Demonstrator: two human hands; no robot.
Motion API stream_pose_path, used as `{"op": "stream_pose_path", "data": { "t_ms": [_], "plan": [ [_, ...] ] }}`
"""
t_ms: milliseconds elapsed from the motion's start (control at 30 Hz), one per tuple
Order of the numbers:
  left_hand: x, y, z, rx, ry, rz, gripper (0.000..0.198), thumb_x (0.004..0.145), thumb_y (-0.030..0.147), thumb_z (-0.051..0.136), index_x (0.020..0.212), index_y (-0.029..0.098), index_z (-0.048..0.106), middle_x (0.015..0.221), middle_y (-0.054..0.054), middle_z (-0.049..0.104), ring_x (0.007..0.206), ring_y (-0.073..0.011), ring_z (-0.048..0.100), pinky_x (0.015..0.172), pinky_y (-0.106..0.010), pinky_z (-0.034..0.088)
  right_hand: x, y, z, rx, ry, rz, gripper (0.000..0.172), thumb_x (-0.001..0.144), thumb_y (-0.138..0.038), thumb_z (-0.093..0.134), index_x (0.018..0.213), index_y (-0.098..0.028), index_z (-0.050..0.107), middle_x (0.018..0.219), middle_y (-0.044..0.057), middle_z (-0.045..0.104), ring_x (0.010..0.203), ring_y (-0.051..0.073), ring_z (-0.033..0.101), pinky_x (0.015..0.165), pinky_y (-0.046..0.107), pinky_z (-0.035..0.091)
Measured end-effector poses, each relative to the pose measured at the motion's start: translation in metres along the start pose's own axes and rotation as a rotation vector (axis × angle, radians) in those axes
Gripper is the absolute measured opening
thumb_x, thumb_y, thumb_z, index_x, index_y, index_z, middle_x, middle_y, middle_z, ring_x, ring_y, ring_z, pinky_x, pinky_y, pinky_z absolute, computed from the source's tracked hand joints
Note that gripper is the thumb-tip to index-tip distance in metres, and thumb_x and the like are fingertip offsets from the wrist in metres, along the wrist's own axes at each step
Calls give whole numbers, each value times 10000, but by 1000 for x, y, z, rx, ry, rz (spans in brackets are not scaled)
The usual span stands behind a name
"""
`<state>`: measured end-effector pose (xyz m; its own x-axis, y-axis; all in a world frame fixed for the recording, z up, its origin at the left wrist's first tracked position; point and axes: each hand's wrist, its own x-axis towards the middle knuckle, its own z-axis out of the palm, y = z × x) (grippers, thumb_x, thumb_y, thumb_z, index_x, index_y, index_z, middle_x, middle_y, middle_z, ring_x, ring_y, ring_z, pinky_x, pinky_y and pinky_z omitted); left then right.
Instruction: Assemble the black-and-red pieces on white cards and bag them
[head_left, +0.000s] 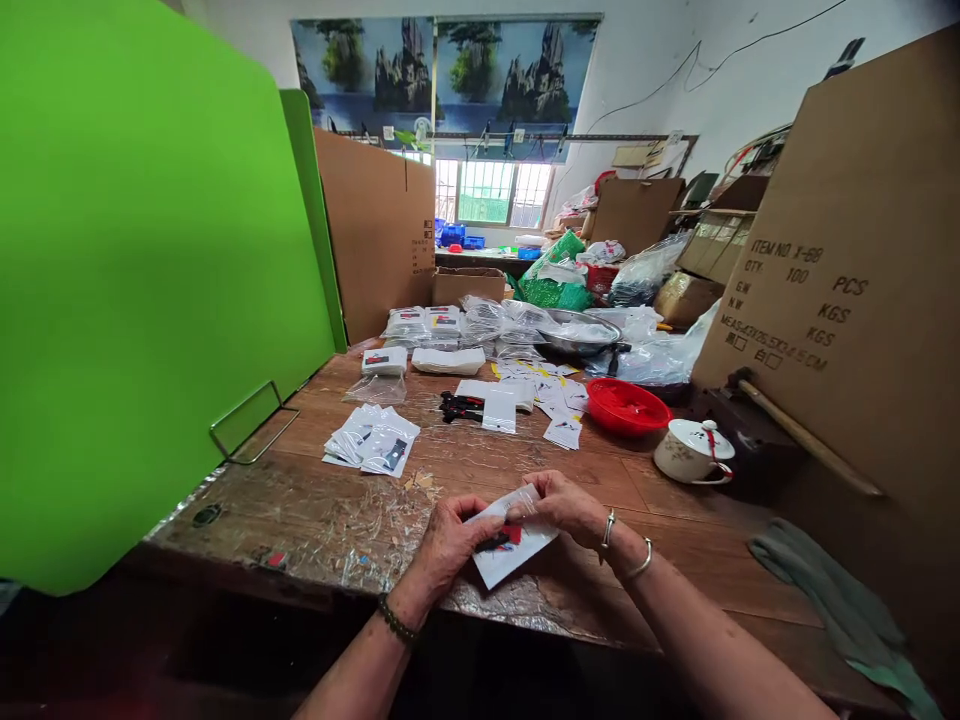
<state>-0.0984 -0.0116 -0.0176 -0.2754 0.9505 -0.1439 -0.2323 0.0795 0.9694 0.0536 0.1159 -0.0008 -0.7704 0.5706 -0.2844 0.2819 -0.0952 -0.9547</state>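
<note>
Near the table's front edge, a white printed packet (517, 560) with a black and red picture or item on it is held between both hands. My left hand (450, 545) pinches its left side, the thumb lying across the front. At the top right, my right hand (559, 503) grips the same packet with fingers closed. Whether the black and red part is inside or printed I cannot tell. Left of the hands lies a pile of similar white packets (375, 440). Beyond them are black tools (461, 406) beside a stack of white cards (499, 410).
A red bowl (628, 408) and a lidded white cup (691, 450) stand to the right. Bagged bundles (424, 325) and a metal basin (577, 340) fill the back. A green panel (165, 280) borders the left, a cardboard sheet (847, 250) the right. A grey cloth (832, 590) hangs nearby.
</note>
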Motion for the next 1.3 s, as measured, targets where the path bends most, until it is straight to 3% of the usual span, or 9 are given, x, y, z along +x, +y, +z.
{"op": "stream_pose_path", "data": {
  "t_ms": [100, 267, 500, 733, 833, 967, 1100, 1167, 1300],
  "plan": [
    [2, 1, -9, -19, 83, 27, 376, 548, 446, 846, 637, 121, 678, 642, -61, 717, 554, -148, 623, 558, -242, 461, 3, -7, -3, 47, -82, -25, 512, 600, -618, 781, 703, -154, 590, 639, -8, 595, 531, 85, 477, 507, 213, 377],
    [3, -3, -21, -64, 194, 83, 366, 589, 461, 813, 666, 129, 682, 674, -59, 726, 579, -157, 634, 580, -256, 483, 6, -15, 11, 26, -13, -69, 530, 674, -655, 709, 844, -163, 606, 729, 1, 600, 592, 103, 484, 546, 230, 400],
    [4, 10, -40, 130, 111, 167, 316, 708, 440, 725, 838, 154, 691, 672, -33, 705, 594, -175, 654, 560, -261, 504, 30, -19, 47, -310, 0, -197, 360, 713, -511, 671, 676, -161, 590, 604, -32, 507, 566, 97, 388, 528, 232, 284],
    [6, 11, -61, -18, 321, 118, 321, 673, 478, 698, 660, 178, 586, 540, 59, 517, 430, -101, 512, 447, -227, 459, 61, -18, 74, -330, 4, -272, 360, 734, -478, 622, 593, -195, 449, 568, -56, 372, 554, 93, 306, 511, 238, 234],
    [7, 7, -74, -21, 393, 115, 329, 683, 493, 679, 653, 187, 562, 530, 63, 501, 423, -104, 497, 435, -227, 443, 77, -15, 89, -254, -19, -272, 367, 729, -503, 635, 612, -194, 477, 573, -51, 392, 556, 98, 327, 518, 236, 261],
    [12, 11, -110, 269, 488, 182, 343, 765, 502, 587, 707, 171, 654, 591, 8, 604, 537, -148, 567, 525, -253, 466, 110, -16, 105, -59, -116, -218, 402, 701, -569, 655, 710, -188, 526, 627, -30, 492, 573, 113, 405, 535, 238, 316],
    [24, 27, -164, 682, 742, 316, 309, 797, 382, 565, 957, 156, 703, 904, -83, 715, 754, -198, 629, 739, -318, 500, 156, -21, 111, 6, -90, -236, 402, 685, -572, 644, 724, -188, 529, 656, -9, 542, 598, 133, 462, 567, 254, 367],
    [34, 39, -190, 900, 807, 282, 330, 815, 351, 559, 1048, 149, 677, 1054, -127, 706, 938, -244, 631, 883, -364, 464, 174, -21, 111, -77, 10, -243, 363, 698, -537, 618, 772, -184, 574, 686, 7, 573, 626, 155, 496, 596, 275, 402],
    [61, 56, -221, 1083, 696, 7, 387, 850, 450, 541, 1073, 151, 645, 1161, -172, 684, 1135, -298, 586, 976, -390, 396, 190, -8, 114, -389, 394, -386, 440, 617, -355, 716, 1015, -180, 648, 861, 50, 605, 839, 238, 565, 769, 360, 472]
  ]
}}
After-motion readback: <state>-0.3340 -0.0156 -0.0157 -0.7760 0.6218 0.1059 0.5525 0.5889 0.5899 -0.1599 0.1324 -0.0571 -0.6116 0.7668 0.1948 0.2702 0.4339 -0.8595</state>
